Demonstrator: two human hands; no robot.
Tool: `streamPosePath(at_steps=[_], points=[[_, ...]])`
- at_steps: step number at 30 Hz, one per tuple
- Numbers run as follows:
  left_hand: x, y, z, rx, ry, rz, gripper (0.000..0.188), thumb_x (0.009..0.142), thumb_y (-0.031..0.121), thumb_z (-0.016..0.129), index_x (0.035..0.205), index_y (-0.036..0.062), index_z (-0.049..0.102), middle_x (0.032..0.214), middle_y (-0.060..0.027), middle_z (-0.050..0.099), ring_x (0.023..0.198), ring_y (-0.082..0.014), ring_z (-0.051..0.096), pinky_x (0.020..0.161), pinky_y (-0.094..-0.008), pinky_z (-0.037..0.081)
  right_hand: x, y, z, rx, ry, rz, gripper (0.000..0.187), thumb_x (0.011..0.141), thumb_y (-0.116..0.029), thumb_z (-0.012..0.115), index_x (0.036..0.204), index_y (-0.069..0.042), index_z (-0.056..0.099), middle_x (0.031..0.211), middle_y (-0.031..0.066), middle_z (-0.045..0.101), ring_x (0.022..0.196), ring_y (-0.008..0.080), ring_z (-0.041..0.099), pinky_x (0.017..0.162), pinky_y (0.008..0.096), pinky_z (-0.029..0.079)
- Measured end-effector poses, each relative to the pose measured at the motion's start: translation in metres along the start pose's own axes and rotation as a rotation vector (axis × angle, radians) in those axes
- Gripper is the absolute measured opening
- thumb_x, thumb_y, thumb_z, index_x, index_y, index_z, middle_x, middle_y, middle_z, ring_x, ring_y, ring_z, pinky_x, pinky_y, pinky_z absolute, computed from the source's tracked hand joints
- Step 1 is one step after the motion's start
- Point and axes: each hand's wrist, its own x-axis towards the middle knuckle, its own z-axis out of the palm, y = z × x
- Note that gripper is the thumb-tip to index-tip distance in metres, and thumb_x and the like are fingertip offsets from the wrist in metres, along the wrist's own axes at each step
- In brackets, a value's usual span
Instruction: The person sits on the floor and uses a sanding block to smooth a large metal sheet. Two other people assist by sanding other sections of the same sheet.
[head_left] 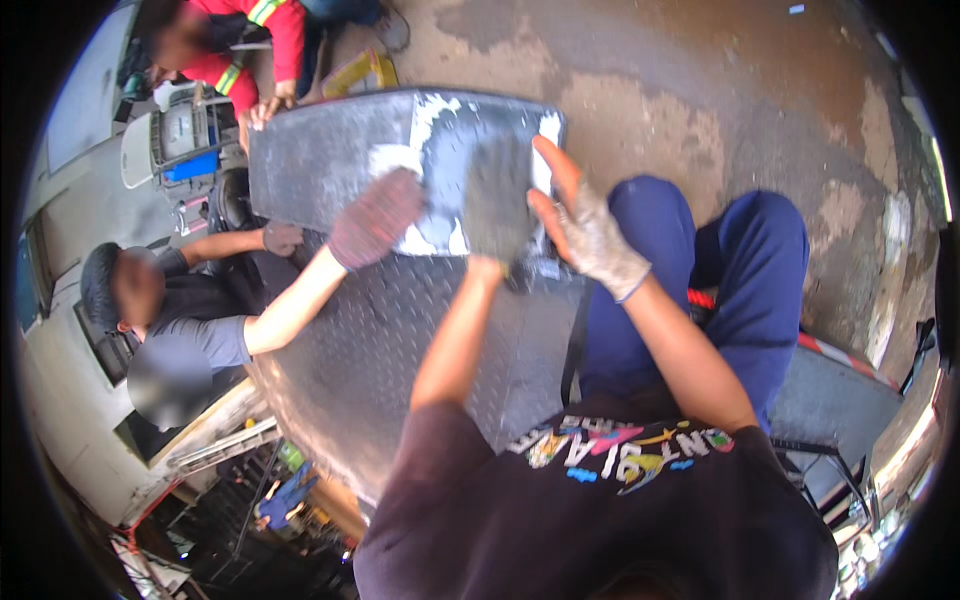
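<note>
A dark grey panel (pixel 335 140) with white filler-like patches (pixel 432 115) and a smeared blue-grey area lies in front of me. On that smeared part, my left hand (pixel 498 205) in a dark grey glove lies flat with its fingers stretched away from me. Motion blurs it, and whatever may be under its palm is hidden. My right hand (pixel 592 225), in a pale glove with orange fingers, grips the panel's right edge, its thumb and forefinger spread along it. A co-worker's reddish gloved hand (pixel 378 215) presses on the panel left of mine.
A black diamond-plate surface (pixel 400 330) lies under the panel's near side. Two people sit at the left; the far one, in a red sleeve (pixel 288 40), touches the panel's far left corner. A yellow object (pixel 358 75) stands on the stained floor (pixel 690 90) beyond.
</note>
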Motion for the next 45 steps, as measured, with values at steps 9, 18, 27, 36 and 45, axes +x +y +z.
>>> streamPosePath(at_steps=[9, 18, 27, 36, 45], points=[[-0.086, -0.008, -0.046, -1.340, 0.407, -1.047, 0.057, 0.099, 0.015, 0.060, 0.150, -0.0044, 0.042, 0.152, -0.0178, 0.049, 0.140, -0.0282, 0.049, 0.118, -0.0398, 0.037, 0.007, 0.092, 0.101, -0.888, -0.091, -0.199, 0.061, 0.096, -0.036, 0.058, 0.153, -0.020, 0.042, 0.160, 0.0114, 0.040, 0.149, 0.0354, 0.032, 0.121, 0.0614, 0.015], [-0.224, -0.146, 0.032, 0.006, -0.002, -0.909, 0.062, 0.101, 0.029, 0.053, 0.151, -0.0042, 0.038, 0.159, -0.0285, 0.032, 0.149, -0.0448, 0.027, 0.125, -0.0518, 0.016, 0.114, 0.101, 0.085, -1.163, 0.253, -0.359, 0.060, 0.095, -0.038, 0.055, 0.148, -0.011, 0.048, 0.154, 0.0115, 0.048, 0.145, 0.0320, 0.040, 0.116, 0.0568, 0.028], [-0.215, -0.152, 0.037, -0.081, 0.130, -0.766, 0.063, 0.099, 0.031, 0.050, 0.149, -0.0057, 0.040, 0.157, -0.0307, 0.033, 0.147, -0.0499, 0.027, 0.124, -0.0594, 0.015, 0.142, 0.079, 0.052, -1.038, 0.030, -0.545, 0.061, 0.092, -0.031, 0.061, 0.146, -0.005, 0.048, 0.149, 0.0234, 0.048, 0.141, 0.0383, 0.043, 0.118, 0.0545, 0.027], [-0.222, -0.157, 0.031, -0.106, 0.096, -0.808, 0.063, 0.097, 0.032, 0.052, 0.146, -0.0056, 0.043, 0.151, -0.0334, 0.040, 0.145, -0.0487, 0.033, 0.123, -0.0594, 0.018, 0.054, 0.083, 0.075, -1.088, -0.641, -0.543, 0.056, 0.083, -0.034, 0.065, 0.135, -0.015, 0.062, 0.147, 0.0116, 0.054, 0.139, 0.0356, 0.045, 0.119, 0.0610, 0.025], [-0.230, -0.162, 0.045, 0.006, 0.021, -0.843, 0.063, 0.101, 0.038, 0.050, 0.147, -0.0036, 0.044, 0.155, -0.0304, 0.037, 0.147, -0.0457, 0.031, 0.124, -0.0541, 0.018, 0.043, 0.118, 0.137, -1.078, 0.567, 0.114, 0.066, 0.098, -0.025, 0.051, 0.154, 0.005, 0.033, 0.155, 0.0303, 0.038, 0.143, 0.0508, 0.034, 0.119, 0.0635, 0.018]])
